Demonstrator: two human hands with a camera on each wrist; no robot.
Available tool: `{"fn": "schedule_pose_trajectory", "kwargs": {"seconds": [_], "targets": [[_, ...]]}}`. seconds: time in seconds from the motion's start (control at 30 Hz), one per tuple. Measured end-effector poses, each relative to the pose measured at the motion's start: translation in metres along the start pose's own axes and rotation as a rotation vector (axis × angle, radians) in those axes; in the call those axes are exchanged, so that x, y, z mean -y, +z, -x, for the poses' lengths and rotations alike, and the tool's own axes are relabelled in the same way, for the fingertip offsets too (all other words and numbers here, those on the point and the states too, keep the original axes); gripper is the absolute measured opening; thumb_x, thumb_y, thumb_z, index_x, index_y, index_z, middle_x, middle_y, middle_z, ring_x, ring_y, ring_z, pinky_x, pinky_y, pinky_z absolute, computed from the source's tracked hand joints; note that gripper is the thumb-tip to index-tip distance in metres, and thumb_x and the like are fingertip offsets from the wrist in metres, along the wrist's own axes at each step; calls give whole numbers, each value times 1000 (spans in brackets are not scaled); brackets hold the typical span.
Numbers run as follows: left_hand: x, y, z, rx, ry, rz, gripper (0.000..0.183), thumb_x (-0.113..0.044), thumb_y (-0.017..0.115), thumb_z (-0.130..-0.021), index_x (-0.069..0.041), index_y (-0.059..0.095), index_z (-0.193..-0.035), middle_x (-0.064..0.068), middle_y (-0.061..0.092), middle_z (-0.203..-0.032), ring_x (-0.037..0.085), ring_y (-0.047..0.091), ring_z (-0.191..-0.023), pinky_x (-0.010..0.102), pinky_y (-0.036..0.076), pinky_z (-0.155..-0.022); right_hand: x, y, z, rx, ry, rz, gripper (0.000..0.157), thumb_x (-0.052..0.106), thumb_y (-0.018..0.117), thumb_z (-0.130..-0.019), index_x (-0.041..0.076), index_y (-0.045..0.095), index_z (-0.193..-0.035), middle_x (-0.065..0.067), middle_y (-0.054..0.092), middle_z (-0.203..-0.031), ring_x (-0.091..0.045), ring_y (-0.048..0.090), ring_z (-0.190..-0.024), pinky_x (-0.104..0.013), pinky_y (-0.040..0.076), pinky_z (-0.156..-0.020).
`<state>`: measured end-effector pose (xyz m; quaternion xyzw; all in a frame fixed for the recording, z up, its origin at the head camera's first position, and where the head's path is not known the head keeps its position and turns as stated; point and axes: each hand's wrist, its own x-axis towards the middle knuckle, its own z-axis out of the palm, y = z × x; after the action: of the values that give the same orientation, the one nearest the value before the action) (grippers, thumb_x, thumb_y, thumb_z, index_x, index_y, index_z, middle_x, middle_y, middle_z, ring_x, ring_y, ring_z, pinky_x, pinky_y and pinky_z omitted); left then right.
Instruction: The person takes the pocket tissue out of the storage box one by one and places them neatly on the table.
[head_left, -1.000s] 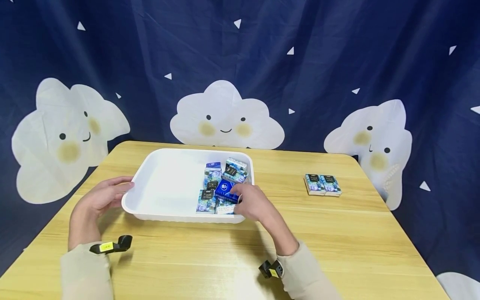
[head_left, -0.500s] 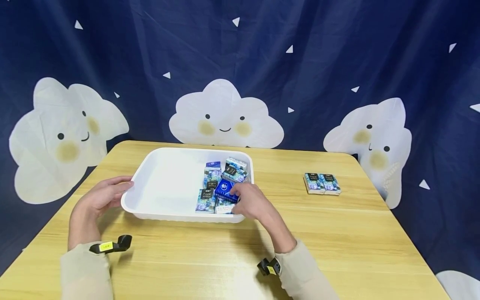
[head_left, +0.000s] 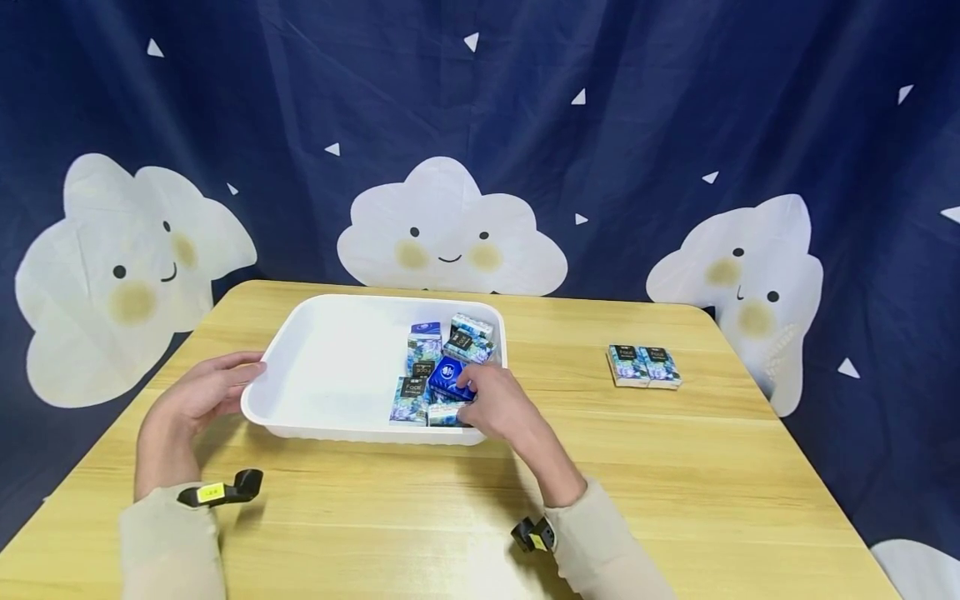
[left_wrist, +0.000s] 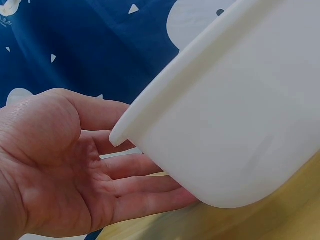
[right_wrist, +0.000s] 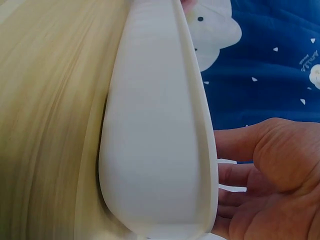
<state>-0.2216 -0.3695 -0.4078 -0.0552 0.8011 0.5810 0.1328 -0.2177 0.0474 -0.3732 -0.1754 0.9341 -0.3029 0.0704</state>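
Note:
A white plastic tray (head_left: 322, 383) stands on the table, its right part filled with several small tissue packs. My left hand (left_wrist: 65, 165) holds the tray's left end, thumb at the rim and the fingers reaching along the outer wall. Inside the tray, my right hand (head_left: 501, 404) pinches a dark blue tissue pack (head_left: 447, 377) by its right side. A flowery pack (head_left: 446, 414) lies just below it, near the thumb. Other flowery packs lie beside and behind, one labelled pack (head_left: 410, 402) at the left. In the right wrist view, the tray wall hides the fingertips.
Two flowery tissue packs (head_left: 643, 367) lie side by side on the wooden table (head_left: 697, 475), right of the tray. Behind the table hangs a navy curtain (head_left: 637, 125) with cloud prints. The tray's raised rim surrounds the packs.
My right hand has shifted slightly left, and the blue pack and the flowery pack below it have moved a little with it. The left hand and tray stay nearly still.

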Motion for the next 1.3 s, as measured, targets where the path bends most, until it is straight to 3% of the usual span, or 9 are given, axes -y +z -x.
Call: {"fn": "schedule_pose_trajectory", "kwargs": {"seconds": [0.3,0.9,1.1,1.3], "targets": [[-1,1,0,7,6,-4,71,-32,54,-107,9,22,-156,-20,65,-102,5,69,-93,26,59,-81,2,3,0,-11,-42,2,36,-9,71,-77,3,73,-111,-16,67,-114,-29,61,-106,-41,55,-85],[0,0,-1,3,2,3,71,-31,53,-107,9,21,-156,-21,65,-101,5,69,-92,27,59,-80,-3,6,-4,-2,-57,-1,41,-13,71,-68,6,71,-104,-12,65,-107,-25,57,-98,-36,53,-77],[-1,0,-1,1,-2,-7,72,-33,54,-106,9,22,-156,-19,65,-102,5,69,-92,27,60,-80,-6,8,-6,-6,-79,-1,38,-17,67,-65,7,74,-93,-9,63,-97,-20,53,-89,-31,49,-72],[-1,0,0,-3,-13,1,74,-34,56,-105,7,23,-156,-20,66,-101,6,70,-92,27,60,-81,-9,13,-8,-21,-106,42,30,-10,78,-68,6,77,-94,-5,65,-88,-20,58,-89,-32,51,-75]]}}
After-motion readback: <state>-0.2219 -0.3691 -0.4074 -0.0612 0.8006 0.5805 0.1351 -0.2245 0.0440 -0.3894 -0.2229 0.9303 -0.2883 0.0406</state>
